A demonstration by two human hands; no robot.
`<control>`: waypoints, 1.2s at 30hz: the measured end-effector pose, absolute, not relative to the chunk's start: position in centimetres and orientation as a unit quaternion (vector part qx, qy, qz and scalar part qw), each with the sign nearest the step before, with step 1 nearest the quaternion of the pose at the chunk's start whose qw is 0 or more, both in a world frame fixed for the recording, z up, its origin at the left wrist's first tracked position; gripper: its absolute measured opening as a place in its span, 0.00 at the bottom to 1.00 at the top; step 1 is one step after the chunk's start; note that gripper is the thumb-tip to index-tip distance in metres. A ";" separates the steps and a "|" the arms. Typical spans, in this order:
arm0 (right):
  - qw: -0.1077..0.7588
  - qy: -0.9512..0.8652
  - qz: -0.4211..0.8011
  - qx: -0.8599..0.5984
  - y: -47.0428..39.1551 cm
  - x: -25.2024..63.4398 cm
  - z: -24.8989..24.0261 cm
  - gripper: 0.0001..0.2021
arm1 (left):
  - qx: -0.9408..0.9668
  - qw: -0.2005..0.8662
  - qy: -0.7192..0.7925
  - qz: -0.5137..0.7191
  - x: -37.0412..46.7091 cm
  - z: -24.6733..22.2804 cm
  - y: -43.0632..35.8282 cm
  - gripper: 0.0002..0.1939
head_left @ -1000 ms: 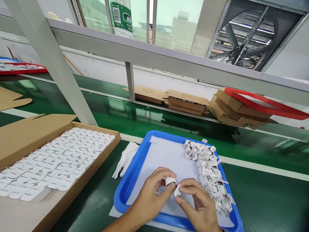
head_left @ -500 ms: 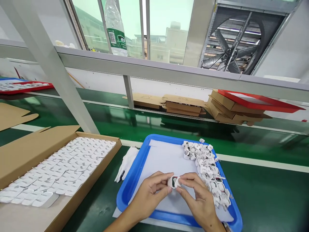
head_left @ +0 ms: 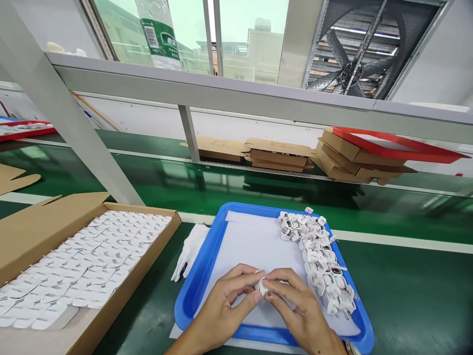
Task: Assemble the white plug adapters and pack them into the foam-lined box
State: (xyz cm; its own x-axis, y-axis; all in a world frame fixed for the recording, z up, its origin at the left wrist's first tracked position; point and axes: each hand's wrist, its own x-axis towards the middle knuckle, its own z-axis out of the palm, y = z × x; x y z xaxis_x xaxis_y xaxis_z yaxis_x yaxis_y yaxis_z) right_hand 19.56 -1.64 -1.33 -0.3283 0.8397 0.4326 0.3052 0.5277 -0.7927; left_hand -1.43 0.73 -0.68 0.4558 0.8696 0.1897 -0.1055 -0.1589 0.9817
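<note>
Over the front part of the blue tray [head_left: 221,212], my left hand [head_left: 231,303] pinches a small white plastic casing [head_left: 260,285] between thumb and fingers. My right hand [head_left: 295,301] grips the same casing from the other side, at a white end piece. The fingertips hide most of the casing, and its inside does not show. Several white casings with metal pins [head_left: 318,264] lie piled along the tray's right side, on a white foam sheet [head_left: 258,246].
An open cardboard box [head_left: 138,273] with rows of white pieces [head_left: 84,261] stands at the left. White gloves [head_left: 190,251] lie between box and tray. Behind are flat cartons [head_left: 277,153], a red tray [head_left: 399,148] and a metal frame bar [head_left: 236,96] with a bottle [head_left: 160,37].
The casing has turned between my hands, and its opening with dark parts inside no longer shows. My fingers have closed further over it. The view has shifted slightly.
</note>
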 end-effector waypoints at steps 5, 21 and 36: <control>0.441 -0.699 0.407 -0.389 -1.5 19.7 -1.2 0.19 | 0.569 0.599 0.319 0.465 -0.9 -1.1 0.6 0.10; 0.425 -0.557 0.557 -0.446 -0.7 19.8 -0.6 0.20 | 0.618 0.516 0.306 0.508 -0.6 -1.8 0.1 0.15; 0.405 -0.619 0.509 -0.439 -1.7 19.7 -0.3 0.15 | 0.586 0.566 0.344 0.466 -0.7 -1.6 -0.3 0.08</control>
